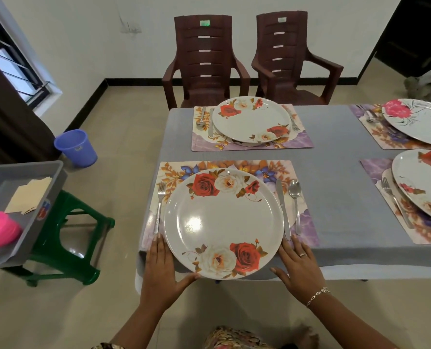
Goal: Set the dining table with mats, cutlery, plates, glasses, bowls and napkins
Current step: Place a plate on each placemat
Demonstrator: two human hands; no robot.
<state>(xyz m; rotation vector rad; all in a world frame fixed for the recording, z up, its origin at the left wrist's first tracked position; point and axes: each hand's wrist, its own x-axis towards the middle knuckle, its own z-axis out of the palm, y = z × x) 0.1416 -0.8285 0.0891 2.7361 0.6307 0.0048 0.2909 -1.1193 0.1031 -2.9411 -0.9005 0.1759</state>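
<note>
Flat left hand [159, 263] and right hand [297, 265] flank plate [224, 215] on grey-clothed table [335, 152].

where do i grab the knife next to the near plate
Pinch the knife by its handle end, coming from above at the near table edge. It lies flat, handle pointing at that edge, with the plate rim close on one side and the spoon on the other, so only that end looks free.

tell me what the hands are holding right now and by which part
Nothing is gripped. The left hand and right hand lie open, straight fingers flanking the near plate, the left thumb touching its near-left rim.
</note>
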